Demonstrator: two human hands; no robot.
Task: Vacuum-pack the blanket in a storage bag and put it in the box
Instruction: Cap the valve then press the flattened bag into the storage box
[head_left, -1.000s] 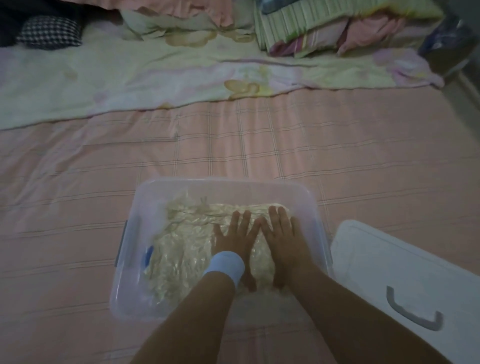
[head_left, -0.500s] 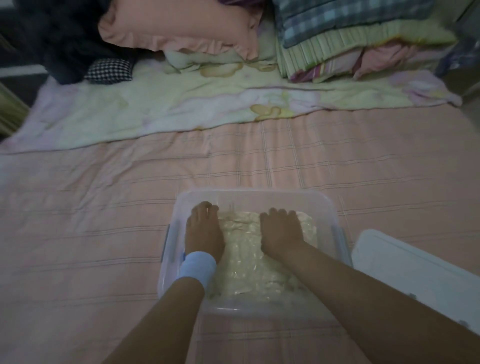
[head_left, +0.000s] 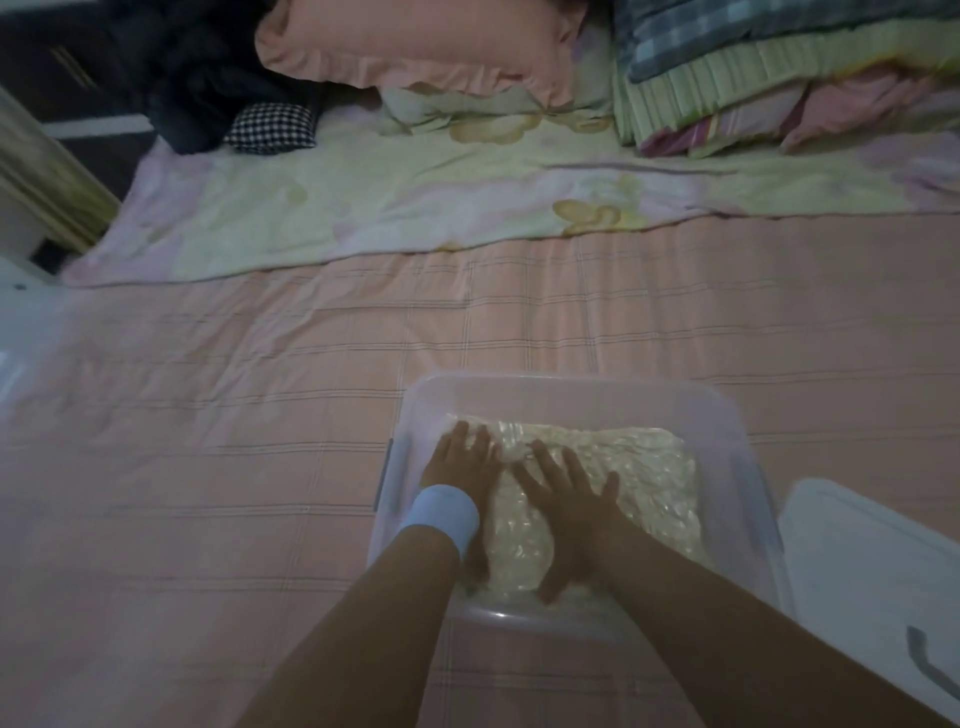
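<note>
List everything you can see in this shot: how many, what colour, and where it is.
box: one, clear plastic, on the bed, lower centre
bagged blanket: one, cream, inside the box
lid: one, white with a grey handle, on the bed right of the box
sheet: one, pink checked, covering the bed
quilt: one, pale green and lilac floral, spread across the far side
pillow: one, pink, top centre
folded bedding: one stack, plaid, green and pink, top right
cushion: one, black-and-white check, top left
dark cloth: one heap, behind the cushion
wristband: one, light blue, left wrist
left hand: flat on the bagged blanket
right hand: splayed flat on the bagged blanket
</note>
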